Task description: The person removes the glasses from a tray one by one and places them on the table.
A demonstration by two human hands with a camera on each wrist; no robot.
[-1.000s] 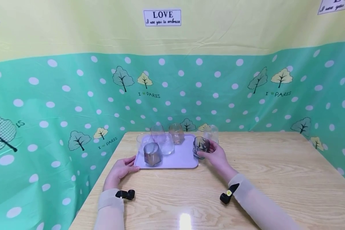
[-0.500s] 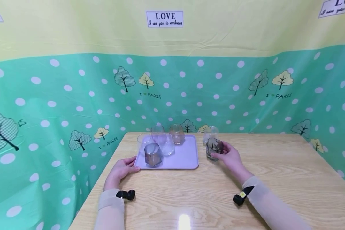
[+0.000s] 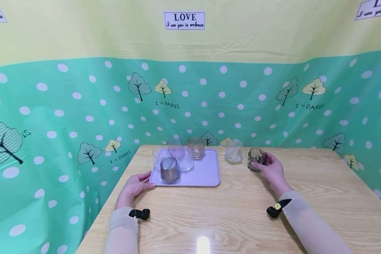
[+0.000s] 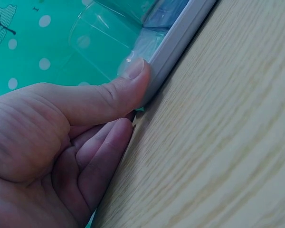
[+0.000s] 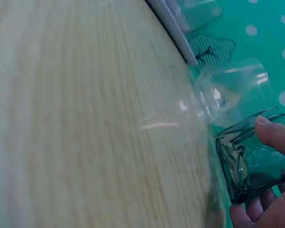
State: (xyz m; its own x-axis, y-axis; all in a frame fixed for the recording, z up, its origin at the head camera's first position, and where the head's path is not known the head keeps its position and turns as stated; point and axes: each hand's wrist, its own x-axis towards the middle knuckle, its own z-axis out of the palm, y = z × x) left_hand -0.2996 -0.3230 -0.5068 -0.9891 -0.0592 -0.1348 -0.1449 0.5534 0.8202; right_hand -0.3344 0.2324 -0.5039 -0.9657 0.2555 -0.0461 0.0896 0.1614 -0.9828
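Note:
My right hand (image 3: 273, 172) grips a smoky grey faceted glass (image 5: 244, 164), thumb on one side and fingers round the other. In the head view that glass is right of the tray, low over the wooden table. A clear glass (image 3: 233, 151) stands just left of it. At the tray's front left corner, my left hand (image 3: 134, 188) holds the lilac tray (image 3: 206, 173), its thumb (image 4: 133, 76) on the rim and its fingers curled beside and below. Nearest to this hand on the tray is a grey-brown tinted glass (image 3: 169, 171).
Behind the tinted glass, several clear glasses (image 3: 185, 160) crowd the tray's left half. An amber-tinted glass (image 3: 196, 148) stands near its back edge. The wooden table (image 3: 241, 218) runs back to a green dotted curtain (image 3: 241, 95).
My right hand has carried the smoky grey glass rightward from the tray's right edge, past the clear glass. My left hand has stayed at the tray corner.

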